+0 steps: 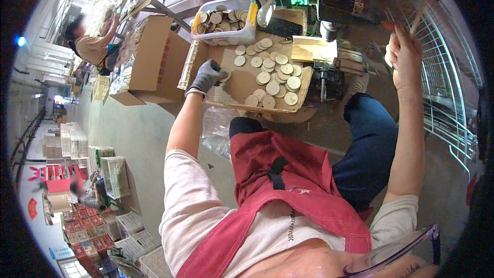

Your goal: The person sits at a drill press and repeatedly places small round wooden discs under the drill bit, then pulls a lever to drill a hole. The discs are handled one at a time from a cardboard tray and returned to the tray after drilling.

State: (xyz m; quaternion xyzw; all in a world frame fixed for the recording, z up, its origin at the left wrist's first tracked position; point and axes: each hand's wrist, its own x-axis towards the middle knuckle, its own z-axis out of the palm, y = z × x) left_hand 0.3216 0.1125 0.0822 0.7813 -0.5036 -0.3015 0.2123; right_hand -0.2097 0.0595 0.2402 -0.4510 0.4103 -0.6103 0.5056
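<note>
My left hand [208,76], in a grey glove, rests at the left of a worn cardboard tray [236,100], its fingers closed on a pale wooden disc [223,79]. Many similar discs [272,88] lie loose in the tray, each with a small center hole. A small machine [322,85] with a pale wooden block [303,49] stands to the tray's right. My bare right hand [403,51] is raised at the upper right, its fingers wrapped round a long lever [418,20].
A clear bin [239,37] of discs stands behind the tray. An open carton [159,62] is at left, near a worker [90,46]. Another worker [87,193] sits among stacked goods at lower left. Wire racks [458,118] line the right. A lamp [265,13] is behind the tray.
</note>
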